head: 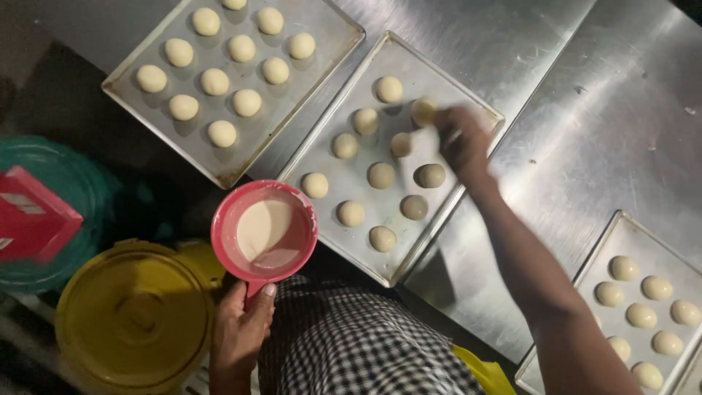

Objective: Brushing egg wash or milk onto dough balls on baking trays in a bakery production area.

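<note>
The left hand (241, 325) is clamped on the handle of a pink cup (265, 231) of pale liquid, mouth up, handle pointing back toward the person. The right hand (462, 139), blurred, seems closed on a thin brush over a dough ball (423, 111) on the middle tray (329, 132); other balls crowd its left. Bare steel worktop (585, 110) lies open to its right, with further trays (124, 91) beyond.

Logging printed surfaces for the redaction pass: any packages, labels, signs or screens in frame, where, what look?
Red box: far left, on the green round lid, boxy, red with small pale label patches.
No signs or screens in view; the trays, cup and yellow bucket show no labels.
</note>
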